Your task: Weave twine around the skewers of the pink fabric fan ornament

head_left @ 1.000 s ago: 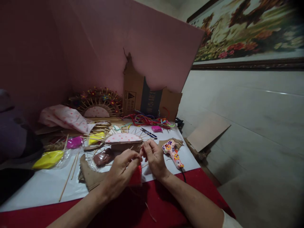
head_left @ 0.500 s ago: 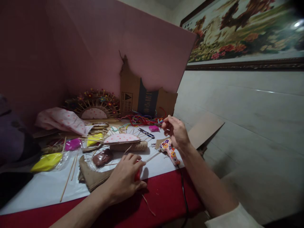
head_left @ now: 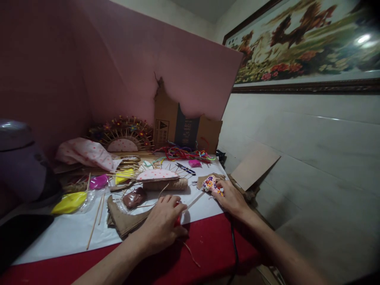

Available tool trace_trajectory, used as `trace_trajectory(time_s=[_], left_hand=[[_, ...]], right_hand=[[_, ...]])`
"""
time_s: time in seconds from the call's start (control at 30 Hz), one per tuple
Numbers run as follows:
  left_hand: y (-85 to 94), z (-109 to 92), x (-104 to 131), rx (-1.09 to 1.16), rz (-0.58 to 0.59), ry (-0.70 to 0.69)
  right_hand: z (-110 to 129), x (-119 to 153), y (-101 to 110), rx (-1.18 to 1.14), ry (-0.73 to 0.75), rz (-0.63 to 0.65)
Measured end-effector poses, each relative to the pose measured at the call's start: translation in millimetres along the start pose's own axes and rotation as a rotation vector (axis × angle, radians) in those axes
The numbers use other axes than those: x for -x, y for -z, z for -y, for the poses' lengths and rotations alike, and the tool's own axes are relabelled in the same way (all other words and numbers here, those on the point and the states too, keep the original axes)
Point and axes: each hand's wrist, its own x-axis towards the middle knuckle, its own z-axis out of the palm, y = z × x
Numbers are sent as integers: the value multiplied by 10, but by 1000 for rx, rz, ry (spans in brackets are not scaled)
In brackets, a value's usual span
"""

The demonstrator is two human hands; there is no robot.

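My right hand (head_left: 233, 198) is closed around the handle of a flower-patterned hot glue gun (head_left: 210, 183), which lies at the right end of the white sheet on a scrap of cardboard (head_left: 202, 181). A black cord (head_left: 232, 237) runs down from that side. My left hand (head_left: 164, 221) rests at the table's front edge, fingers curled over a red object (head_left: 178, 215) mostly hidden by them. A pale, narrow strip (head_left: 194, 202) lies between this hand and the glue gun. Left of my left hand is a curved, bent piece of cardboard (head_left: 127, 221).
Behind my hands, a dotted half-round fan piece (head_left: 157, 174) with sticks leans on a twine roll (head_left: 181, 183). Brown clay (head_left: 134, 198) and yellow clay (head_left: 69, 202) lie in bags. Coloured pipe cleaners (head_left: 184, 153) and a cardboard sheet (head_left: 166, 118) are farther back.
My right hand has come down from the air above the glue gun and taken hold of it. The left hand keeps its place by the red object. The view has shifted slightly.
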Motion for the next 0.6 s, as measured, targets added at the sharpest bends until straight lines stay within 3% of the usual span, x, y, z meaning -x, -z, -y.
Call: trace_trajectory(time_s=[0.23, 0.33, 0.47, 0.53, 0.6], left_hand=[[-37, 19, -21, 15, -52, -12], [-17, 5, -43, 96, -158, 2], [40, 27, -78, 236, -370, 110], [70, 63, -93, 430, -480, 231], [98, 105, -105, 717, -565, 381]], right_hand=[[32, -53, -28, 52, -8, -37], [214, -61, 34, 31, 50, -168], [742, 6, 327, -384, 285, -269], [1036, 196, 520, -673, 441, -235], [1255, 522, 652, -945, 548, -107]])
